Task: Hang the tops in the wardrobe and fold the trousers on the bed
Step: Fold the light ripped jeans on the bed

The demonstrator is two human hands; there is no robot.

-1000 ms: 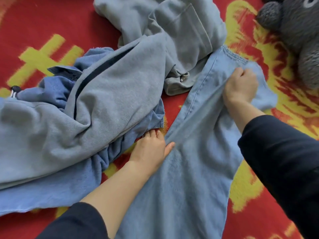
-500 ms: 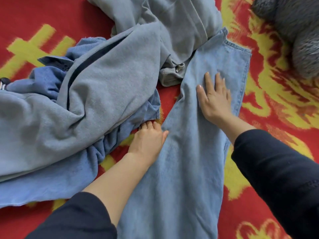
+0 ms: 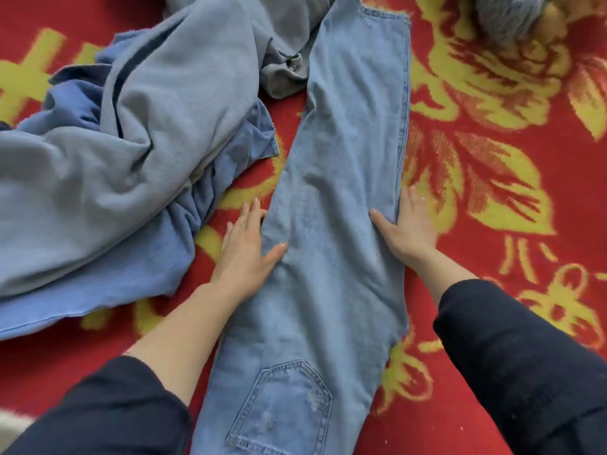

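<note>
Head view, nearest us: our dark sleeves [image 3: 98,405] flank the light-blue jeans [image 3: 328,274], which lie flat and lengthwise on the red-and-yellow blanket [image 3: 492,133], back pocket [image 3: 282,408] close, hem far. Our left hand [image 3: 244,244] lies flat at the leg's left edge, fingers [image 3: 251,213] straight, thumb on the denim, gripping nothing. Our right hand [image 3: 410,224] lies at the right edge, fingers [image 3: 412,195] extended on the blanket, thumb on the denim. Farther left, a grey sweatshirt [image 3: 164,126] lies crumpled over a blue shirt [image 3: 131,274]. A grey plush toy [image 3: 505,14] sits far right.
</note>
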